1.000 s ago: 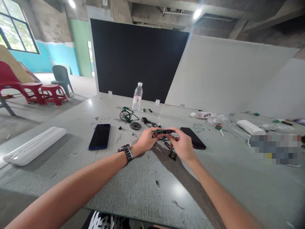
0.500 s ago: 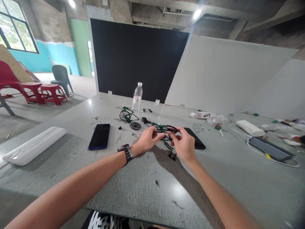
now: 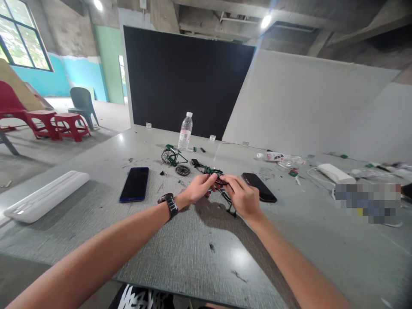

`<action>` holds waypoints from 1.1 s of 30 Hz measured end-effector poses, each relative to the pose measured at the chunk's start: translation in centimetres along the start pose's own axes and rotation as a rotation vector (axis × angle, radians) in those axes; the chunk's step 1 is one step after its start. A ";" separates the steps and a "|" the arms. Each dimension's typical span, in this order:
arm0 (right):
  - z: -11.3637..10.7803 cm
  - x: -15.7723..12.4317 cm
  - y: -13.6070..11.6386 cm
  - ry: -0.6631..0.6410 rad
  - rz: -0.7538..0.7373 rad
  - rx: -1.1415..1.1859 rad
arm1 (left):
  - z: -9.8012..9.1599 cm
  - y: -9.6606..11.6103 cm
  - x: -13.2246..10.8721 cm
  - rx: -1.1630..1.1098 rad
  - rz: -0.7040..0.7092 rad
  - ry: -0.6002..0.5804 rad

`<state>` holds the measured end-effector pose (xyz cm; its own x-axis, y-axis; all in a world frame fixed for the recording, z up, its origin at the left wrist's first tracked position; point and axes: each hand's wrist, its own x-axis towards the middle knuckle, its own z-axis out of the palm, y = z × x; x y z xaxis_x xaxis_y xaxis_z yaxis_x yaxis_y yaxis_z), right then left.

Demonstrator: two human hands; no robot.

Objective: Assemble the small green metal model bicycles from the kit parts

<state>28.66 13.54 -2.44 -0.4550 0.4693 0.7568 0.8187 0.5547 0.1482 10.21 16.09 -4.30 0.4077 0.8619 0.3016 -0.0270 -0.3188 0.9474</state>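
Since half a second ago the two hands have drawn together: the wheel that showed between them is now covered, and the fingertips meet over it.

In the head view, the half-built model bicycle (image 3: 210, 171) sits low over the grey table (image 3: 206, 257), near the middle, with its dark struts poking out beneath the right hand (image 3: 243, 197). A black phone (image 3: 259, 187) lies just beside that hand, on its far side. A blue phone (image 3: 134, 184) lies well apart to the left. Behind the hands stand a finished green bicycle model (image 3: 174, 158) and a water bottle (image 3: 186, 131). A long white box (image 3: 45, 195) rests at the table's left edge. The hands themselves hide most of the model.

The left hand (image 3: 201, 188), a watch (image 3: 169, 202) on its wrist, reaches in from the left, palm down. Its fingers are pinched narrow on the model's frame. The right hand arches over from the right, fingers curled close and gripping the same piece.
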 end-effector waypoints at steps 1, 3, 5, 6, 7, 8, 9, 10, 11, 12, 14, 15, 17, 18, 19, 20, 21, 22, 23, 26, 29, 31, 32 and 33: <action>0.1 0.0 0.0 0.007 -0.028 -0.017 | 0.0 0.0 0.1 -0.040 -0.014 0.017; 0.2 0.0 0.0 0.014 -0.065 -0.053 | -0.1 0.1 0.2 -0.107 -0.046 0.049; 0.3 0.0 -0.1 0.002 -0.078 -0.081 | -0.2 0.2 0.3 -0.161 -0.075 0.073; 0.3 0.0 -0.2 -0.007 -0.079 -0.090 | -0.2 0.1 0.3 -0.191 -0.090 0.089; 0.3 0.0 -0.2 -0.019 -0.080 -0.095 | -0.3 0.1 0.4 -0.223 -0.107 0.106; 0.3 0.1 -0.2 -0.034 -0.082 -0.097 | -0.3 0.0 0.4 -0.256 -0.125 0.126; 0.3 0.2 -0.2 -0.051 -0.087 -0.100 | -0.3 -0.1 0.5 -0.285 -0.141 0.146; 0.4 0.3 -0.1 -0.074 -0.098 -0.106 | -0.4 -0.2 0.6 -0.309 -0.153 0.166; 0.4 0.6 0.1 -0.104 -0.114 -0.116 | -0.4 -0.4 0.7 -0.326 -0.160 0.187; 0.4 0.9 0.3 -0.138 -0.133 -0.131 | -0.4 -0.5 0.9 -0.339 -0.161 0.209; 0.5 1.8 0.8 -0.205 -0.163 -0.167 | -0.4 -0.9 1.1 -0.361 -0.152 0.257; 0.6 2.3 1.1 -0.234 -0.170 -0.181 | -0.4 -1.0 1.2 -0.374 -0.145 0.280; 0.9 3.2 1.4 -0.280 -0.166 -0.187 | -0.4 -1.3 1.4 -0.398 -0.131 0.322; 1.1 3.6 1.4 -0.291 -0.155 -0.178 | -0.4 -1.4 1.5 -0.407 -0.126 0.338; 1.3 3.8 1.4 -0.294 -0.136 -0.163 | -0.5 -1.6 1.5 -0.412 -0.123 0.351; 1.5 3.9 1.4 -0.289 -0.110 -0.144 | -0.5 -1.7 1.6 -0.411 -0.121 0.361; 1.7 3.9 1.4 -0.278 -0.082 -0.126 | -0.5 -1.9 1.7 -0.403 -0.118 0.368; 1.9 3.8 1.3 -0.269 -0.059 -0.112 | -0.5 -2.0 1.7 -0.391 -0.115 0.372; 2.0 3.7 1.3 -0.260 -0.041 -0.106 | -0.4 -2.1 1.8 -0.374 -0.112 0.374; 2.0 3.0 1.6 -0.236 -0.029 -0.116 | -0.3 -2.3 1.8 -0.314 -0.099 0.367; 1.7 2.5 1.9 -0.204 -0.026 -0.105 | -0.2 -2.3 1.7 -0.263 -0.101 0.353; 1.5 2.4 2.0 -0.192 -0.026 -0.061 | -0.1 -2.2 1.7 -0.244 -0.103 0.344; 1.4 2.4 1.9 -0.187 -0.020 -0.031 | -0.1 -2.2 1.7 -0.240 -0.104 0.338; 1.3 2.5 1.9 -0.183 -0.008 0.002 | -0.1 -2.2 1.7 -0.240 -0.105 0.332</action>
<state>28.60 16.65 -1.16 -0.5175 0.5821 0.6272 0.8142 0.5603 0.1519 10.91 18.28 -5.85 0.1042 0.9775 0.1833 -0.2288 -0.1558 0.9609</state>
